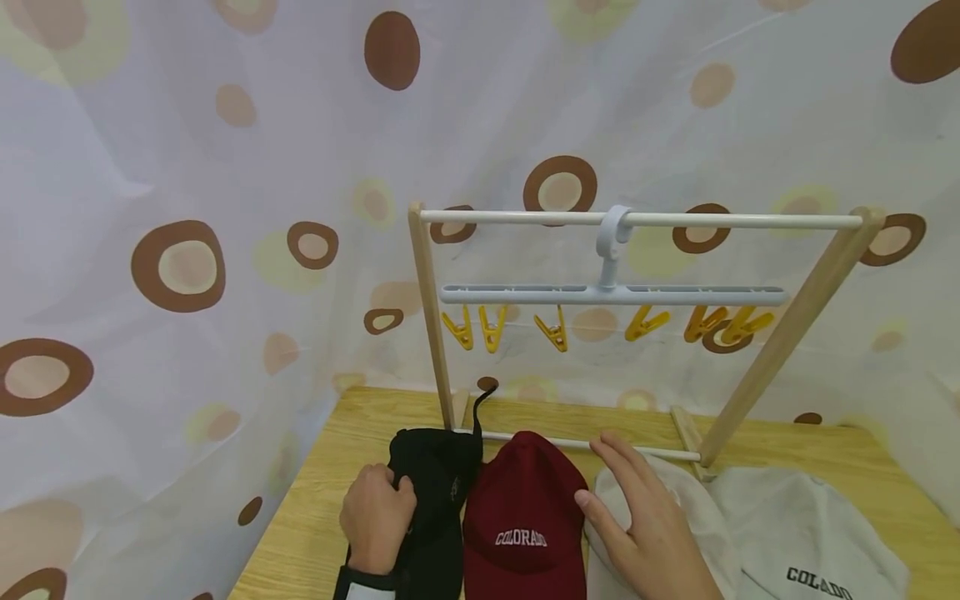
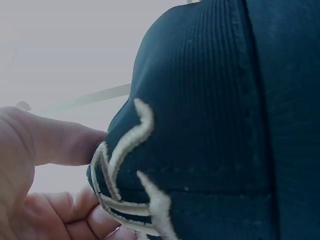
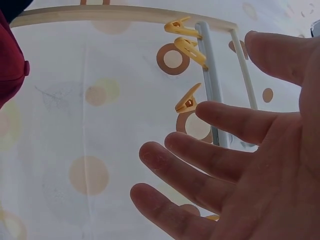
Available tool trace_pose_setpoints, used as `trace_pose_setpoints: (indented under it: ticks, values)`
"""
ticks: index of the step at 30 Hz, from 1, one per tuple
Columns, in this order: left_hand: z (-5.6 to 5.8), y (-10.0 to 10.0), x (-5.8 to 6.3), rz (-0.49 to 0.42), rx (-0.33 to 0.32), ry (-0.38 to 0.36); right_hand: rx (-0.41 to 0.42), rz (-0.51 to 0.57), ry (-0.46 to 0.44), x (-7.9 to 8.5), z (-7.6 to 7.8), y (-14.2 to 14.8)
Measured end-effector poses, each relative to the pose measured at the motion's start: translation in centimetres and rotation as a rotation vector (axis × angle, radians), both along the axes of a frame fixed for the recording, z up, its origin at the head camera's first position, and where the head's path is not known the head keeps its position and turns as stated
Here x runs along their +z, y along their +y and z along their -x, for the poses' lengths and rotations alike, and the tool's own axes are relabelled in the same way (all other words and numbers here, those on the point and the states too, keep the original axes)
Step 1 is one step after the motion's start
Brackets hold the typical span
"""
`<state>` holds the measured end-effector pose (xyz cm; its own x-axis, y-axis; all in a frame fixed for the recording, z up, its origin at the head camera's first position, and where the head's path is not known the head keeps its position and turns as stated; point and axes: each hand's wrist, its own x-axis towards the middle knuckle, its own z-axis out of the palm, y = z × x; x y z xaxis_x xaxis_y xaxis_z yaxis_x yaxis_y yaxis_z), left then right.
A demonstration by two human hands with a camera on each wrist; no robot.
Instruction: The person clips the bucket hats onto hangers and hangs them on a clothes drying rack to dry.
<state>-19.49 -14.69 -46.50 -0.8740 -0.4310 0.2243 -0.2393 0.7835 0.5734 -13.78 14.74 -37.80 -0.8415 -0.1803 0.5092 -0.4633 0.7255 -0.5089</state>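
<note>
My left hand (image 1: 377,512) grips the left edge of a black cap (image 1: 442,467), whose thin strap end sticks up at the back. In the left wrist view, thumb and curled fingers hold the dark cap (image 2: 200,115) beside its white embroidery. With fingers spread and nothing in them, my right hand (image 1: 652,529) hovers above an off-white cap (image 1: 693,492), covering part of it. Between the hands lies a dark red cap (image 1: 517,492) lettered COLORADO. The right wrist view shows the open right palm (image 3: 235,170) with a bit of red cap (image 3: 12,67) at the left edge.
Behind the caps stands a wooden rack (image 1: 798,333) with a white top bar (image 1: 517,217). A pale blue hanger (image 1: 525,294) hangs from it, carrying several yellow clips (image 1: 553,332). Another light cap (image 1: 813,525) lies at right on the wooden table (image 1: 307,508). A spotted curtain (image 1: 247,167) surrounds everything.
</note>
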Motion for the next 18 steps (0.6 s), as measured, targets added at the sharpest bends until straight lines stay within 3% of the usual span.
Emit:
trace_pose_setpoints:
  ticks: [12, 18]
  values:
    - [-0.7, 0.3, 1.0, 0.011, 0.011, 0.022, -0.015, -0.018, -0.064, -0.2, 0.2, 0.1]
    - [-1.8, 0.3, 2.2, 0.055, 0.01, 0.075, -0.004, -0.029, -0.072, -0.3, 0.4, -0.3]
